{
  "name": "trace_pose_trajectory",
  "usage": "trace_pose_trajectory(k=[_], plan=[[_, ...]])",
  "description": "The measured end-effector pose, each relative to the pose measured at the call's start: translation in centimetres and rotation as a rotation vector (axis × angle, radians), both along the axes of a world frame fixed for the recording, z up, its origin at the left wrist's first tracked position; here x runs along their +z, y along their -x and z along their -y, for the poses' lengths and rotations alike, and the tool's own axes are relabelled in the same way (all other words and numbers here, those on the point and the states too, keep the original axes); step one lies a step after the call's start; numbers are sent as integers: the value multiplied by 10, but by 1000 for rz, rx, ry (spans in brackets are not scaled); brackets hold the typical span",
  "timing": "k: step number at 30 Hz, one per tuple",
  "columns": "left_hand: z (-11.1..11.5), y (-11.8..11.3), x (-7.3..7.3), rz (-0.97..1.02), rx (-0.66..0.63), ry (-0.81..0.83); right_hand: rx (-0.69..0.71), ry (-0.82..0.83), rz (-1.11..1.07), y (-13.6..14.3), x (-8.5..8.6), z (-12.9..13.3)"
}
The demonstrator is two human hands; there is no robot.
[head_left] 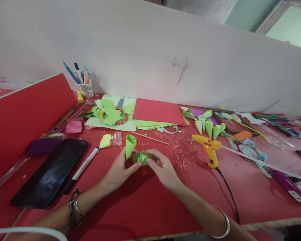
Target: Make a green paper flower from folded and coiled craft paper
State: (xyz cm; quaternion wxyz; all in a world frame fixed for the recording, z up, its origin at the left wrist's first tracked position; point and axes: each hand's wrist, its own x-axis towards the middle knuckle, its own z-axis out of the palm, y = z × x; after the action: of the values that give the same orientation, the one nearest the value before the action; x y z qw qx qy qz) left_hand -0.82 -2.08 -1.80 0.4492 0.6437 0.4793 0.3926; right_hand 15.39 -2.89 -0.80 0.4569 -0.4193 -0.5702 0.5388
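Observation:
My left hand (119,170) is closed around a light green paper cone (130,146), which stands upright with its wide mouth up. Between both hands lies a curled green paper piece (141,158); the fingers of my right hand (164,167) pinch its right side, and my left thumb touches its lower edge. Part of the curled piece is hidden by the fingers. To the right of my hands, a yellow glue gun (208,147) lies on its side with a clear glue stick (261,161) in its back.
On the red table (140,207) lie a phone (50,172), a marker (85,164), a wooden stick (150,138), red paper sheets (158,112), scissors under green paper cutouts (112,115), and several finished green paper cones (209,127). A pen cup (86,89) stands by the wall.

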Motion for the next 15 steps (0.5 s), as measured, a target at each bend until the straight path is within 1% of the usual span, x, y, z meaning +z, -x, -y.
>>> trace_pose_trajectory(k=[3,7,10,13,15], plan=[[0,-1,0,72,3,40,15,-151,112,-2,0,1],[0,-4,4,193,-32,130,14,-276,309,-4,3,4],[1,-6,6,300,-43,200,-5,-338,389,-4,4,6],[2,-7,7,382,-47,260,-8,-373,413,-4,4,6],[2,-7,7,402,-50,275,-9,-381,410,-4,3,6]])
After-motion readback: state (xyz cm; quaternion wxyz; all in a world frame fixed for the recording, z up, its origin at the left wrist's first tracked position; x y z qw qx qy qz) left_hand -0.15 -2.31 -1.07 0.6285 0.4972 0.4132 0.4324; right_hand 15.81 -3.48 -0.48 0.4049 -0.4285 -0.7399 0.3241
